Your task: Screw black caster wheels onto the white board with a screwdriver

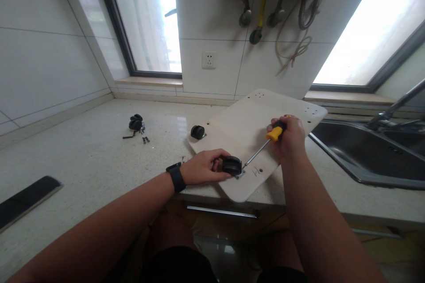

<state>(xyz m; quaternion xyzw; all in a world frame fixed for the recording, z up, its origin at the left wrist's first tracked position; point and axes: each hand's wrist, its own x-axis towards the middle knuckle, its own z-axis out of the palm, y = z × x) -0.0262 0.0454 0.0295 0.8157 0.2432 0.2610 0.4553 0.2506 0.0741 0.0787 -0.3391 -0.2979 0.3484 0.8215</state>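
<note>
My left hand [212, 166] is closed around a black caster wheel [232, 166] near the front corner of a cream-white board [245, 124]. The caster's metal plate lies against the board. In my right hand [289, 135] is a screwdriver [275, 133] with a yellow and black handle. Its shaft slants down to the left, and the tip meets the plate beside the wheel. Another black caster [198, 132] stands at the board's left corner. Holes show at the other corners of the board.
Spare casters [135, 122] and several loose screws [145, 140] lie on the speckled countertop [93, 150] at left. A black flat object [26, 199] is at the far left edge. On the right is a steel sink [365, 159] with a faucet [385, 117]. Hoses [262, 6] hang on the wall.
</note>
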